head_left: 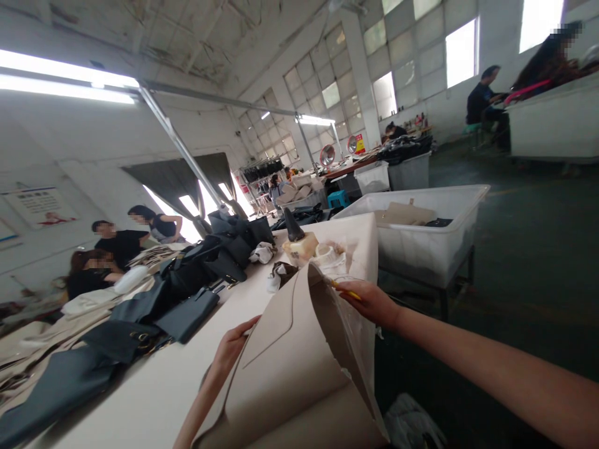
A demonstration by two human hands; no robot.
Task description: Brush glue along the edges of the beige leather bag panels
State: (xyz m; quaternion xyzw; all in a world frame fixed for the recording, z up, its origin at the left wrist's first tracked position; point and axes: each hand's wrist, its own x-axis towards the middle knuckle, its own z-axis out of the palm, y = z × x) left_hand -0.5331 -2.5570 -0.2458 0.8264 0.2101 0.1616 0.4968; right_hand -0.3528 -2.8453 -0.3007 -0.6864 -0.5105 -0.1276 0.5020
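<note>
Beige leather panel [285, 380] curls up off the counter [131, 411], long axis running away from the person; left hand [230, 350] closed on its near edge, right hand [369, 303] pinching a yellow-handled tool [346, 290] at its upper rim.

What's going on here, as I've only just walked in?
In a workshop, a person's left hand grips the edge of a curled beige leather panel, while the right hand holds a thin yellow stick near its inner side. Dark grey handbags lie along the white worktable, and co-workers sit beyond them. A white plastic bin stands to the right.
</note>
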